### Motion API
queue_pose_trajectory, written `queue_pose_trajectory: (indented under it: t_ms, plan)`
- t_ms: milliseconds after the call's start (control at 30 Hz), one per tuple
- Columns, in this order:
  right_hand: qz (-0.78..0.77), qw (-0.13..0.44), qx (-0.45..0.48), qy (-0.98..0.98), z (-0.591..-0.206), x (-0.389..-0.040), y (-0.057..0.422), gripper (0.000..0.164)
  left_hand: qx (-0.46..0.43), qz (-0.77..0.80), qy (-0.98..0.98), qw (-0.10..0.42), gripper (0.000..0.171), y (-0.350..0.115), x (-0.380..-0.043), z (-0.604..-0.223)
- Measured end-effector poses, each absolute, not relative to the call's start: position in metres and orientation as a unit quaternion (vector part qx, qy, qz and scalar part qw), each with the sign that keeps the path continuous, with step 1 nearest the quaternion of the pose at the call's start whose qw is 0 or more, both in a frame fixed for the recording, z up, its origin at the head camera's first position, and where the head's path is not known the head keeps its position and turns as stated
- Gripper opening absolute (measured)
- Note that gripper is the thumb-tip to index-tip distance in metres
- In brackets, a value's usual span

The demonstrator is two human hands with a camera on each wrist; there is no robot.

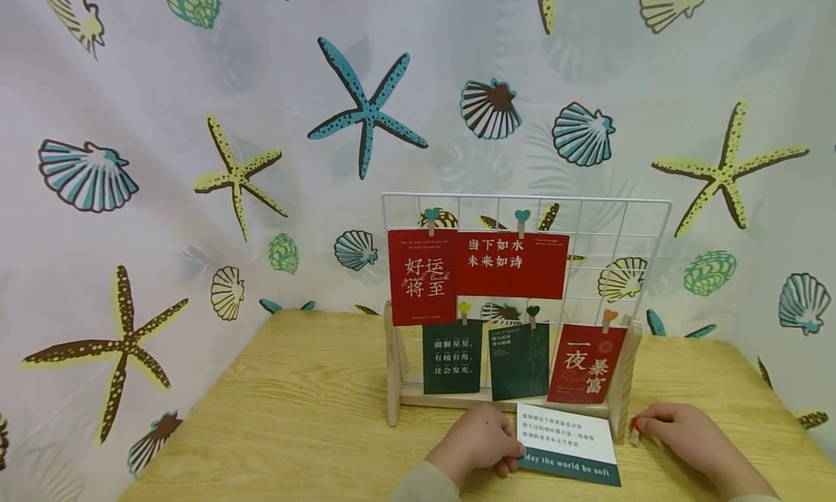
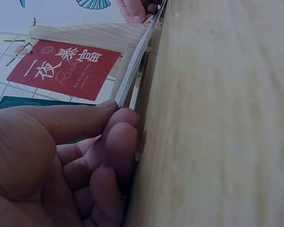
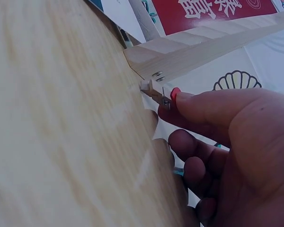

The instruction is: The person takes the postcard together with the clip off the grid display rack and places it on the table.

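My left hand [image 1: 480, 444] pinches the left edge of a white and dark green card [image 1: 568, 444] printed "May the world be soft". In the left wrist view the card shows edge-on between thumb and forefinger, low over the table. To the right of the card, my right hand [image 1: 686, 437] grips a small wooden clothespin [image 3: 156, 92] with a red top between thumb and forefinger. Behind both hands stands a white wire grid [image 1: 597, 270] in a wooden stand [image 1: 625, 386]. A red card [image 1: 578, 364] hangs low on it at the right, under an orange heart clothespin [image 1: 610, 318].
Two more red cards, one upright [image 1: 423, 299] and one sideways [image 1: 512, 281], hang higher on the grid. Below them hang two dark green cards [image 1: 453, 357]. Each has a heart clothespin. The wooden table [image 1: 281, 415] meets a curtain [image 1: 196, 270] printed with starfish and shells.
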State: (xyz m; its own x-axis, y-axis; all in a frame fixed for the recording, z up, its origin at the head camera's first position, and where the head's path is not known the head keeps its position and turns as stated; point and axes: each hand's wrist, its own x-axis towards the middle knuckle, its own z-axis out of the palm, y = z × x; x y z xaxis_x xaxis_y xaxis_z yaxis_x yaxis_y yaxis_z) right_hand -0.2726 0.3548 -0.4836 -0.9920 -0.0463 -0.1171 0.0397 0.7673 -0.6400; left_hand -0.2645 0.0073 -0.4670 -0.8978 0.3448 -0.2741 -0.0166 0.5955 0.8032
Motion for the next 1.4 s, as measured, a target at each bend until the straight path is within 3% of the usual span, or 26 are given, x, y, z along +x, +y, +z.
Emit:
queue_pose_trajectory:
  t_ms: [567, 833, 1033, 1267, 1400]
  plan:
    - [-0.325, 0.053, -0.009, 0.944, -0.478, -0.273, 0.356, 0.018, 0.11, 0.426, 0.879, 0.185, 0.029, 0.01, -0.266, -0.467]
    - [-0.355, 0.07, 0.0, 0.932, -0.487, -0.271, 0.353, 0.016, 0.093, 0.41, 0.883, 0.207, 0.029, 0.008, -0.264, -0.469]
    - [-0.347, 0.063, 0.002, 0.936, -0.486, -0.276, 0.356, 0.022, 0.101, 0.413, 0.884, 0.194, 0.029, 0.01, -0.269, -0.468]
    - [-0.363, 0.084, 0.015, 0.928, -0.492, -0.274, 0.357, 0.026, 0.078, 0.42, 0.875, 0.229, 0.027, 0.008, -0.266, -0.474]
    - [-0.373, 0.077, 0.018, 0.924, -0.489, -0.277, 0.359, 0.032, 0.086, 0.43, 0.871, 0.22, 0.027, 0.008, -0.269, -0.472]
